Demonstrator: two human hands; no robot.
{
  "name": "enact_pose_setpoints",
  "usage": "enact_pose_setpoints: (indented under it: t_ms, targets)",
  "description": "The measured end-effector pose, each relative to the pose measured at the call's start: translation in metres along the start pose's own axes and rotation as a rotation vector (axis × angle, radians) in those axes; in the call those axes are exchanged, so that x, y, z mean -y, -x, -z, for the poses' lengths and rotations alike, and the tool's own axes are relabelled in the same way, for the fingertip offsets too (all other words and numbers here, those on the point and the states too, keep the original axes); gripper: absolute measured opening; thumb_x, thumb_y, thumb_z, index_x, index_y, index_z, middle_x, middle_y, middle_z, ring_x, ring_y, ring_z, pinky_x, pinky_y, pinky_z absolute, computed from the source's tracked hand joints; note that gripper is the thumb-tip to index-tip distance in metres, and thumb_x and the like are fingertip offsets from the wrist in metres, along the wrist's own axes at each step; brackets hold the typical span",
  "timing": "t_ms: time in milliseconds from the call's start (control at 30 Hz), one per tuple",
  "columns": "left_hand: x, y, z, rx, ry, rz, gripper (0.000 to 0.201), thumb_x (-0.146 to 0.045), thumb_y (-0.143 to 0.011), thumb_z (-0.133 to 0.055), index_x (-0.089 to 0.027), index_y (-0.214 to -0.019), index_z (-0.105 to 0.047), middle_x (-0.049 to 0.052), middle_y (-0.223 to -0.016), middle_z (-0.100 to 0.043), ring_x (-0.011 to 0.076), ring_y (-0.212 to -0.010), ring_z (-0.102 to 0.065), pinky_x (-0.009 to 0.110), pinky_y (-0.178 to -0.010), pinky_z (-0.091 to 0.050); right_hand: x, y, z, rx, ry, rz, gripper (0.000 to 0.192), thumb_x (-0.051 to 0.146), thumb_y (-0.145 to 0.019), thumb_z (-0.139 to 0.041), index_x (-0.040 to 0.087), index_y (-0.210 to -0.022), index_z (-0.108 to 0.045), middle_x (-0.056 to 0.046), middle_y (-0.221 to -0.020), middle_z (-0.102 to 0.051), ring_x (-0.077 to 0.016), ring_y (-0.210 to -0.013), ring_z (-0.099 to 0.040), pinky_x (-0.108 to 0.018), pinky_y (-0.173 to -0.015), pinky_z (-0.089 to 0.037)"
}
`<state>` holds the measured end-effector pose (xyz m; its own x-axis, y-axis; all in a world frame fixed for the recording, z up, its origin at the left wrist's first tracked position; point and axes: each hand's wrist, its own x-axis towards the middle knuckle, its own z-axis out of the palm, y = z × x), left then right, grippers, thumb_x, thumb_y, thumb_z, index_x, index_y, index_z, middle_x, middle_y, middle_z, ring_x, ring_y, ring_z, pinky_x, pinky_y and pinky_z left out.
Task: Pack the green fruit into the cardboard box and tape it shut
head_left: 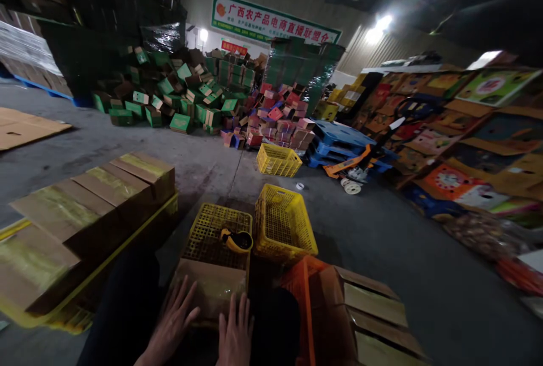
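A brown cardboard box with clear tape across it sits between my knees, at the near end of an upturned yellow plastic crate. My left hand lies on the box's left part, fingers spread. On its right part rests my right hand, with the fingers stretched out. Neither hand is closed round anything. Just beyond the box, a yellow and black tape dispenser lies on the crate.
At left, a yellow crate bears several taped boxes. An orange crate at right holds more boxes. Two yellow crates stand ahead. Farther off are blue pallets, an orange pallet jack and heaped green boxes.
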<state>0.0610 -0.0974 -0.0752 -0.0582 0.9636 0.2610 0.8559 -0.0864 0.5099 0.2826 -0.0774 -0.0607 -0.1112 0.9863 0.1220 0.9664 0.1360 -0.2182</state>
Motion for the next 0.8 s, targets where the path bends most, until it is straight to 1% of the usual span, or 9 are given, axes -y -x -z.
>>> enact_pose_setpoints:
  t_ms: [67,133,200,300,433,533,600,700,800]
  targets:
    - [0.003,0.001,0.003,-0.043,0.051,0.114,0.067,-0.038,-0.103,-0.042,-0.030,-0.162,-0.013,0.008,-0.170,-0.011,0.0299,-0.155,-0.014,0.053,-0.119,-0.031,-0.006,-0.002,0.000,-0.009,-0.012,-0.025,0.068,0.057,-0.102,-0.031,0.016,-0.156,-0.036,-0.018,-0.162,-0.028,-0.0379,-0.149,-0.030,-0.059,-0.111,-0.041]
    - [0.001,-0.002,0.005,-0.062,0.071,0.191,0.067,-0.039,-0.102,-0.041,-0.026,-0.162,-0.013,0.010,-0.170,-0.011,0.0299,-0.155,-0.012,0.052,-0.119,-0.032,-0.005,-0.004,-0.001,-0.033,-0.013,-0.042,0.073,0.059,-0.102,-0.030,0.011,-0.155,-0.037,-0.021,-0.162,-0.028,-0.0393,-0.149,-0.029,-0.059,-0.112,-0.040]
    - [-0.005,-0.006,0.004,-0.074,0.053,0.191,0.066,-0.041,-0.101,-0.042,-0.026,-0.162,-0.020,0.011,-0.168,-0.021,0.0327,-0.154,-0.016,0.056,-0.117,-0.033,0.001,-0.006,-0.004,-0.059,0.000,-0.049,0.075,0.061,-0.101,-0.031,0.008,-0.154,-0.039,-0.021,-0.161,-0.028,-0.0408,-0.149,-0.029,-0.062,-0.113,-0.037]
    - [-0.014,-0.013,-0.001,-0.116,-0.011,0.125,0.063,-0.043,-0.099,-0.045,-0.028,-0.159,-0.030,0.011,-0.163,-0.033,0.0375,-0.153,-0.020,0.062,-0.114,-0.034,0.016,-0.009,-0.010,-0.072,-0.005,-0.009,0.073,0.059,-0.101,-0.032,0.008,-0.153,-0.041,-0.021,-0.160,-0.032,-0.0407,-0.149,-0.029,-0.066,-0.115,-0.030]
    - [-0.019,-0.016,-0.014,-0.136,-0.101,0.058,0.060,-0.045,-0.098,-0.048,-0.030,-0.155,-0.039,0.011,-0.162,-0.036,0.0380,-0.152,-0.022,0.062,-0.113,-0.035,0.040,-0.009,-0.023,-0.027,-0.077,0.116,0.067,0.053,-0.100,-0.039,0.012,-0.153,-0.042,-0.020,-0.158,-0.037,-0.0380,-0.147,-0.035,-0.063,-0.116,-0.031]
    - [-0.022,-0.017,-0.020,-0.069,-0.131,0.007,0.058,-0.048,-0.099,-0.047,-0.027,-0.153,-0.044,0.012,-0.161,-0.036,0.0371,-0.150,-0.029,0.059,-0.112,-0.038,0.056,-0.007,-0.029,0.007,-0.113,0.176,0.057,0.038,-0.100,-0.037,0.021,-0.154,-0.040,-0.012,-0.158,-0.041,-0.0329,-0.147,-0.037,-0.059,-0.116,-0.034]
    - [-0.024,-0.017,-0.020,-0.006,-0.129,-0.029,0.055,-0.048,-0.100,-0.045,-0.028,-0.152,-0.046,0.011,-0.162,-0.035,0.0356,-0.149,-0.033,0.057,-0.112,-0.038,0.062,-0.006,-0.029,0.011,-0.120,0.187,0.057,0.032,-0.099,-0.034,0.030,-0.156,-0.036,-0.006,-0.158,-0.042,-0.0285,-0.149,-0.034,-0.056,-0.116,-0.035]
    - [-0.026,-0.018,-0.016,0.064,-0.107,-0.048,0.053,-0.046,-0.101,-0.045,-0.034,-0.152,-0.043,0.006,-0.163,-0.033,0.0328,-0.149,-0.033,0.056,-0.115,-0.035,0.058,-0.007,-0.022,0.020,-0.116,0.193,0.056,0.032,-0.099,-0.034,0.037,-0.155,-0.034,-0.001,-0.159,-0.041,-0.0252,-0.150,-0.032,-0.054,-0.117,-0.035]
    - [-0.020,-0.017,-0.009,0.098,-0.091,-0.019,0.053,-0.043,-0.103,-0.042,-0.037,-0.155,-0.037,0.004,-0.163,-0.031,0.0296,-0.150,-0.033,0.056,-0.117,-0.031,0.042,-0.012,-0.010,0.046,-0.099,0.198,0.054,0.040,-0.101,-0.036,0.034,-0.155,-0.037,-0.003,-0.158,-0.041,-0.0283,-0.147,-0.037,-0.057,-0.119,-0.032]
